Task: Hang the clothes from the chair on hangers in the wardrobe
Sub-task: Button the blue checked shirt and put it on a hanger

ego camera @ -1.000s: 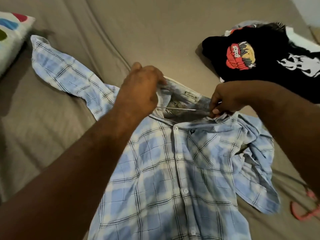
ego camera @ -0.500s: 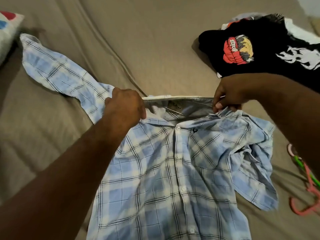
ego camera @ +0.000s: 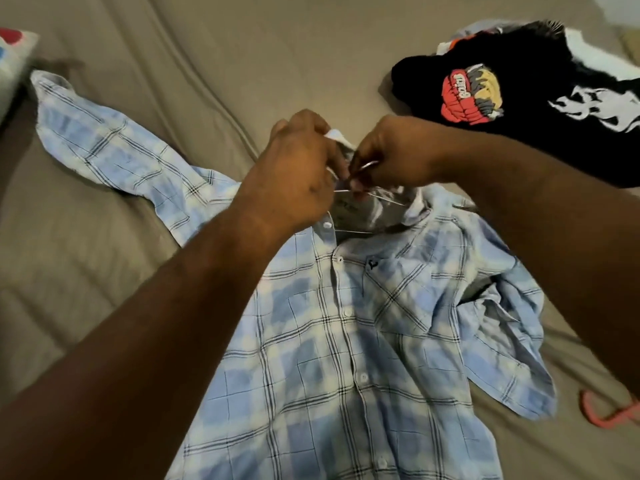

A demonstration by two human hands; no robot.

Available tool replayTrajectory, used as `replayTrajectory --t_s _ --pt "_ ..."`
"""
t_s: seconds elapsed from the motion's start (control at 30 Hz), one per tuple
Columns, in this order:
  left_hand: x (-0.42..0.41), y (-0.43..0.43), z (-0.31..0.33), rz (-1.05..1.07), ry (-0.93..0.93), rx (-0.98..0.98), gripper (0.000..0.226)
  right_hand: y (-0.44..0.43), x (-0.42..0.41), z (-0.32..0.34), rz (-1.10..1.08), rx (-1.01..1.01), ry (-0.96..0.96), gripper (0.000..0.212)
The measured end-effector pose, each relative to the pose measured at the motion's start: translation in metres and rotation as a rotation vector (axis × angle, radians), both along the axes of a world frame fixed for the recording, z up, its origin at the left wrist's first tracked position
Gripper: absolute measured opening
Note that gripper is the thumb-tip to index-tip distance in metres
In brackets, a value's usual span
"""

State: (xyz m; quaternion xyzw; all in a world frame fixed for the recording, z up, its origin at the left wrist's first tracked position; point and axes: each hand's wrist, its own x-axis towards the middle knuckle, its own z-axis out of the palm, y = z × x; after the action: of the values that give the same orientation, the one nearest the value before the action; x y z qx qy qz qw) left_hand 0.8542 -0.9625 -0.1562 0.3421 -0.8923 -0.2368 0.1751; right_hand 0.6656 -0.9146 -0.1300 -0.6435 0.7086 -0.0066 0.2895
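A blue plaid shirt (ego camera: pixel 363 341) lies buttoned and face up on a beige bed (ego camera: pixel 207 64), one sleeve stretched out to the left. A thin metal wire hanger (ego camera: pixel 384 199) sits inside the neck opening. My left hand (ego camera: pixel 298 171) grips the collar at the back of the neck. My right hand (ego camera: pixel 398 157) pinches the hanger's hook just above the collar. Both hands meet at the middle of the collar.
A black printed t-shirt (ego camera: pixel 519 95) lies on a pile of clothes at the upper right. A pink plastic hanger (ego camera: pixel 609 417) rests at the right edge. A patterned pillow (ego camera: pixel 14 53) shows at the upper left.
Both hands have come together from the two ends of the collar to its middle. The right hand now pinches the hanger's hook.
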Motion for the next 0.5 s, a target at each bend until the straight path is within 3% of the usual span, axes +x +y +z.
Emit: replayTrajectory --t_s 0.13,0.2,0.27,0.4,0.47,0.5 --pt "0.018 -0.01 -0.002 0.047 0.204 0.289 0.027 -0.021 0.0 -0.03 -0.279 -0.093 -0.419 0.006" --pt "0.043 -0.023 -0.021 0.271 0.377 0.361 0.026 -0.03 0.005 -0.052 -0.477 -0.154 -0.696 0.005" --pt "0.073 -0.038 -0.055 0.586 0.28 0.28 0.029 -0.037 0.006 -0.071 -0.602 -0.246 -0.79 0.012" --pt "0.123 -0.046 -0.117 0.935 -0.17 0.292 0.072 -0.027 -0.005 -0.087 -0.629 -0.44 -0.479 0.031" --pt "0.135 -0.044 -0.132 0.972 -0.104 0.344 0.089 -0.001 -0.024 -0.096 -0.67 -0.457 -0.231 0.032" --pt "0.139 -0.047 -0.136 0.978 -0.012 0.377 0.086 0.015 -0.035 -0.102 -0.691 -0.414 -0.098 0.033"
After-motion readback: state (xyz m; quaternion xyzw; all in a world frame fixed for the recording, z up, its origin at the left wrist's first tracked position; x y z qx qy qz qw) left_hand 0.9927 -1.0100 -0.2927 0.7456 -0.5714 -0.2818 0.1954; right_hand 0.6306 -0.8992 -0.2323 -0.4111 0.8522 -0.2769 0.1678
